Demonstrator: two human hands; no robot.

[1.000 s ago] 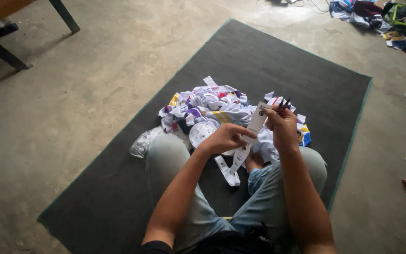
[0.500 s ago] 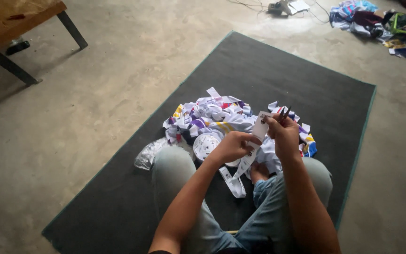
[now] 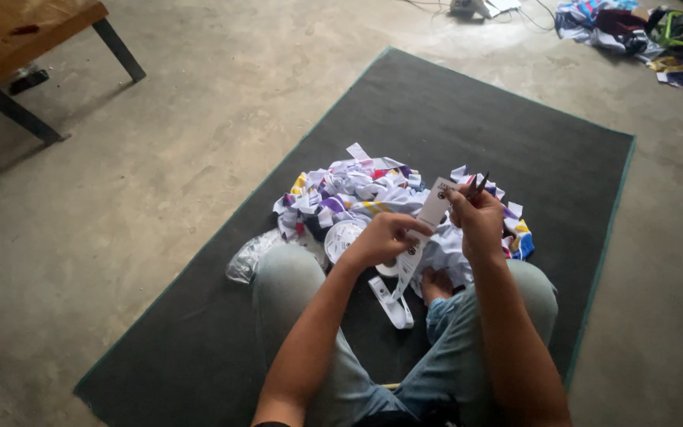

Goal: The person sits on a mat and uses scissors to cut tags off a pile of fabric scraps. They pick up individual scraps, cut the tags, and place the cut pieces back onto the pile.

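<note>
Both hands are sitting slightly higher than before. Left hand [image 3: 385, 237] is gripping a strip [image 3: 419, 237]; right hand [image 3: 477, 223] is clasping snips [image 3: 476, 186] above the pile [image 3: 349, 194].

Mat [image 3: 468, 111]: dark green. Floor [image 3: 199, 142]: grey concrete. Strip [image 3: 424, 229]: white with dark print. Pile [image 3: 357, 194]: white with purple, yellow and red patches. Snips [image 3: 477, 186]: apparently black. Jeans [image 3: 468, 348]: light blue.

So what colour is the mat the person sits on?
Dark grey mat with a thin green edge, clearest in the head view.
</note>
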